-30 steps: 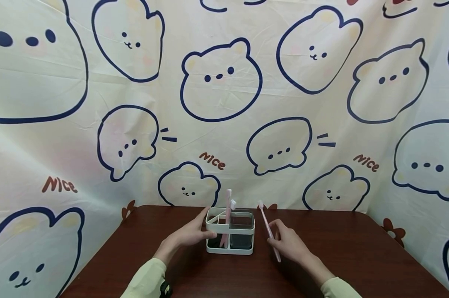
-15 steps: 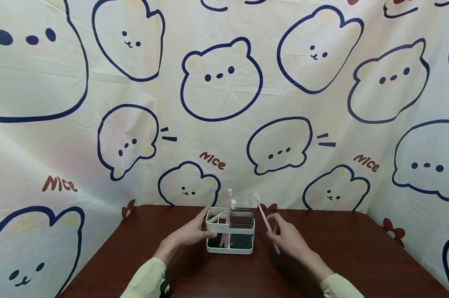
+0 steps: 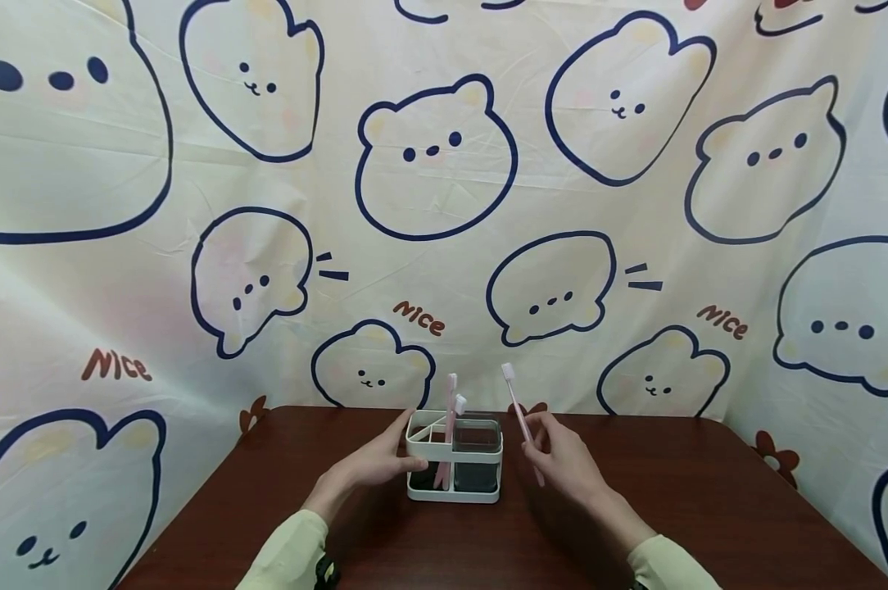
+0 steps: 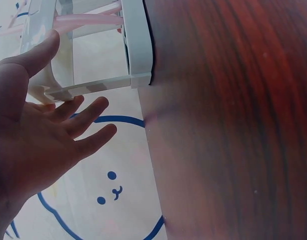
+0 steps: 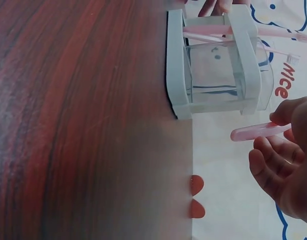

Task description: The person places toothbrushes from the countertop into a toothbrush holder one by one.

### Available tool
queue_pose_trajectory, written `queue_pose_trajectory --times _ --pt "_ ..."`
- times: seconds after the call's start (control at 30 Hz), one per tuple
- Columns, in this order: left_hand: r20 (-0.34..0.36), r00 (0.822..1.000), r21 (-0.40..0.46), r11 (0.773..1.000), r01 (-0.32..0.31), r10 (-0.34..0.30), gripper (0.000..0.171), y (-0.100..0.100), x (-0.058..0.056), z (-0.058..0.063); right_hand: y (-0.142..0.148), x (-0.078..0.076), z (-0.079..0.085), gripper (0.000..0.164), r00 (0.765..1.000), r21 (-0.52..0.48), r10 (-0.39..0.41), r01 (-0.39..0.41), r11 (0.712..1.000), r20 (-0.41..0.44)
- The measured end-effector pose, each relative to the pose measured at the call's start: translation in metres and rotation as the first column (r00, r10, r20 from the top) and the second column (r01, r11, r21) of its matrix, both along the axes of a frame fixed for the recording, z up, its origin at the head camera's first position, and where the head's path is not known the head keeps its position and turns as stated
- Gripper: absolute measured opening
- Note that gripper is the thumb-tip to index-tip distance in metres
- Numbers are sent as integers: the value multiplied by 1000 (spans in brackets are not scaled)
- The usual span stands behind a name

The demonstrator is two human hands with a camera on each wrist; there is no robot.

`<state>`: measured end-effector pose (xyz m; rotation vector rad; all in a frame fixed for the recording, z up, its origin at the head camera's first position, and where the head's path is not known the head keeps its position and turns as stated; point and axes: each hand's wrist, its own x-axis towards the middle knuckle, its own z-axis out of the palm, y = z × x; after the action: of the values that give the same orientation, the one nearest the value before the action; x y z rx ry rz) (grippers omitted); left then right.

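A pale toothbrush holder (image 3: 454,497) with an upper frame and a base stands on the table. Two pink toothbrushes (image 3: 450,426) lean upright in its middle slot, and a clear cup (image 3: 477,475) occupies the right side. My left hand (image 3: 373,459) holds the holder's left side, thumb at the front and fingers behind its upper frame, as the left wrist view shows. To the right of the holder, my right hand (image 3: 564,457) pinches another pink toothbrush (image 3: 519,410) above the table, bristle head up and tilted left. In the right wrist view its handle end (image 5: 248,133) sticks out below the fingers.
The dark reddish-brown table (image 3: 282,524) has its far edge just behind the holder. A pale cloth (image 3: 444,270) printed with blue-outlined animal faces hangs behind the table and at both sides.
My right hand has raised the toothbrush and brought it slightly left, toward the holder, and the brush stands more upright. The left hand and the holder stay in place.
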<state>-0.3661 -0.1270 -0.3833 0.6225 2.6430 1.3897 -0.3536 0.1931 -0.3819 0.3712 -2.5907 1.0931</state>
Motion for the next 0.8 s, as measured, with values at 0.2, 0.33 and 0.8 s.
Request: queue_pose_trajectory --times 0.2,0.33,0.8 --pt "-9 1000 -9 1000 14 -14 90 -1 -1 0 -4 1 8 28 999 -1 1 -1 1000 -34" --pt "-2 1000 -6 1000 8 -8 91 -1 -1 -1 -7 2 13 25 999 -7 3 -3 1000 -41" --pt "2 1000 -5 1000 -6 6 93 0 0 -1 -21 3 27 18 995 -24 39 -41 999 -88"
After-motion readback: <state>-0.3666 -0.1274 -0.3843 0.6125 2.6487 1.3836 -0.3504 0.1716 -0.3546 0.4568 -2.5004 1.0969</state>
